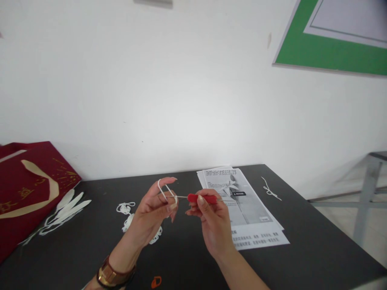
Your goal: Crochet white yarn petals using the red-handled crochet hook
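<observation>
- Crochet hook (193, 197): I hold it above the tabletop (181, 257), its red handle pinched between thumb and fingers of my right hand (215, 225).
- Its long axis runs nearly level, sideways, the thin shaft pointing left at my left hand (151, 215).
- My left hand grips white yarn (162, 191), strands taut over the raised index finger; the tip meets them, but whether under or in front I cannot tell.
- My 2 hands are near, not touching; the left is nearer the tip.
- Printed sheets (256, 213) lie beyond my right hand.
</observation>
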{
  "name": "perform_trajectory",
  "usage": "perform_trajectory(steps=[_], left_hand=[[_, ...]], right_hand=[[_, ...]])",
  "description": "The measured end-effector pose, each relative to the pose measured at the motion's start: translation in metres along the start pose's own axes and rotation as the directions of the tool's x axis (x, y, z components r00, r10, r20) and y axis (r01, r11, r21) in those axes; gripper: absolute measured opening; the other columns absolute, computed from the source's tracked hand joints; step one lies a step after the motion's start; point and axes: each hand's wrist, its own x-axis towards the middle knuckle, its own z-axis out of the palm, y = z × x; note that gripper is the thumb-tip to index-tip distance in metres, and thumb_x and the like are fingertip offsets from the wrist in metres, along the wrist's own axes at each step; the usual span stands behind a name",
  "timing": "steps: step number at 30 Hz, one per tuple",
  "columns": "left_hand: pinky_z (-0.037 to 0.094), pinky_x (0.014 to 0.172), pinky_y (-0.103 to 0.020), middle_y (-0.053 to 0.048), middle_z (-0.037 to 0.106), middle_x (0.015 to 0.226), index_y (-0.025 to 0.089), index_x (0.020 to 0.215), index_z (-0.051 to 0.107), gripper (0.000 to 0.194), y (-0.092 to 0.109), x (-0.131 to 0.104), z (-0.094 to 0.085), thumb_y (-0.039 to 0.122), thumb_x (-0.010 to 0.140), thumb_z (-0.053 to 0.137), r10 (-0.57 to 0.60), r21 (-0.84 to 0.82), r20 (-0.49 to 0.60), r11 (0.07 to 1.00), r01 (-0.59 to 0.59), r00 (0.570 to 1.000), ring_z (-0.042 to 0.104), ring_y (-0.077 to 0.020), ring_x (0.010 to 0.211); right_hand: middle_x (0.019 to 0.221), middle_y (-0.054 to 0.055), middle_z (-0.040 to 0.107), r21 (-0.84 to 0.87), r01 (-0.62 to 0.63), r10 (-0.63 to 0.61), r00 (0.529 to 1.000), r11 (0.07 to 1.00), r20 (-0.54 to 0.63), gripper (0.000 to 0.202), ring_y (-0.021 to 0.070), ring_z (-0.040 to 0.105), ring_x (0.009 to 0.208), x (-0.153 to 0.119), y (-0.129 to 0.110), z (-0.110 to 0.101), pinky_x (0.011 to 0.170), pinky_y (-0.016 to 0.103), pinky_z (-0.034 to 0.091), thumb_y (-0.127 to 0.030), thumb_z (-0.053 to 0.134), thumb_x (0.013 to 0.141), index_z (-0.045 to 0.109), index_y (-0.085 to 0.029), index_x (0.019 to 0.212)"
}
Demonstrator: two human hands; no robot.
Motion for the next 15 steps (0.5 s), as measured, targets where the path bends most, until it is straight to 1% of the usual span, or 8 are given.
perform_trajectory(steps=[2,4,5,7,9,11,13,15], left_hand=[[0.039,0.054,-0.023,0.002,0.058,0.064,0.024,0.125,0.055,0.049,-0.002,0.001,0.002,0.010,0.079,0.067,0.043,0.007,-0.035,0.999,-0.043,0.998,0.050,-0.0109,0.058],[0.039,0.055,-0.022,0.003,0.057,0.063,0.024,0.127,0.054,0.050,-0.005,0.002,0.005,0.009,0.080,0.065,0.058,-0.011,-0.070,0.998,-0.059,0.996,0.050,-0.0107,0.059],[0.039,0.056,-0.022,0.003,0.056,0.062,0.025,0.128,0.053,0.051,-0.007,0.002,0.006,0.009,0.081,0.064,0.058,-0.024,-0.083,0.998,-0.060,0.995,0.049,-0.0105,0.059],[0.040,0.059,-0.022,0.003,0.056,0.062,0.026,0.131,0.051,0.054,-0.009,0.001,0.009,0.008,0.082,0.062,0.049,-0.057,-0.093,0.997,-0.054,0.994,0.049,-0.0102,0.059],[0.041,0.061,-0.022,0.003,0.056,0.063,0.027,0.136,0.048,0.059,-0.010,-0.001,0.013,0.006,0.082,0.061,0.029,-0.111,-0.094,0.993,-0.040,0.995,0.050,-0.0102,0.059],[0.042,0.061,-0.022,0.003,0.055,0.063,0.027,0.140,0.045,0.065,-0.008,-0.002,0.015,0.005,0.080,0.060,-0.004,-0.212,-0.098,0.977,-0.017,0.995,0.050,-0.0105,0.059],[0.044,0.061,-0.022,0.003,0.052,0.061,0.026,0.142,0.043,0.071,-0.005,-0.003,0.016,0.004,0.077,0.059,-0.063,-0.340,-0.100,0.940,0.026,0.993,0.050,-0.0114,0.060],[0.046,0.063,-0.024,0.002,0.050,0.061,0.024,0.142,0.043,0.075,-0.002,-0.003,0.015,0.002,0.072,0.058,-0.133,-0.447,-0.095,0.891,0.077,0.986,0.052,-0.0127,0.063]], right_hand=[[0.075,0.000,0.069,-0.166,0.144,-0.145,0.989,0.976,0.009,0.004,0.0124,0.066,0.063,-0.003,0.000,-0.002,0.060,0.027,0.059,-0.024,0.068,0.084,0.068,-0.021,0.088],[0.077,0.001,0.069,-0.352,0.350,-0.332,0.937,0.868,0.111,0.010,0.0134,0.066,0.066,-0.007,0.001,-0.004,0.061,0.026,0.057,-0.016,0.064,0.086,0.070,-0.022,0.091],[0.078,0.002,0.069,-0.436,0.467,-0.424,0.884,0.769,0.198,0.018,0.0140,0.066,0.067,-0.009,0.001,-0.006,0.060,0.026,0.056,-0.011,0.061,0.086,0.070,-0.023,0.096],[0.085,0.007,0.070,-0.512,0.682,-0.557,0.727,0.522,0.401,0.036,0.0166,0.066,0.072,-0.013,0.002,-0.010,0.061,0.028,0.055,-0.001,0.059,0.082,0.067,-0.023,0.110],[0.092,0.011,0.070,-0.520,0.791,-0.593,0.597,0.323,0.540,0.051,0.0193,0.065,0.078,-0.014,0.003,-0.014,0.064,0.031,0.056,0.004,0.057,0.079,0.061,-0.022,0.123],[0.097,0.014,0.070,-0.503,0.837,-0.578,0.524,0.216,0.625,0.055,0.0218,0.065,0.084,-0.014,0.003,-0.016,0.067,0.034,0.056,0.004,0.055,0.080,0.057,-0.020,0.129],[0.100,0.016,0.069,-0.475,0.857,-0.557,0.499,0.201,0.664,0.053,0.0230,0.066,0.087,-0.014,0.003,-0.016,0.068,0.034,0.057,0.003,0.054,0.081,0.058,-0.019,0.129],[0.100,0.014,0.070,-0.461,0.828,-0.558,0.558,0.320,0.615,0.049,0.0215,0.067,0.086,-0.013,0.004,-0.013,0.068,0.032,0.057,0.002,0.054,0.082,0.063,-0.023,0.124]])
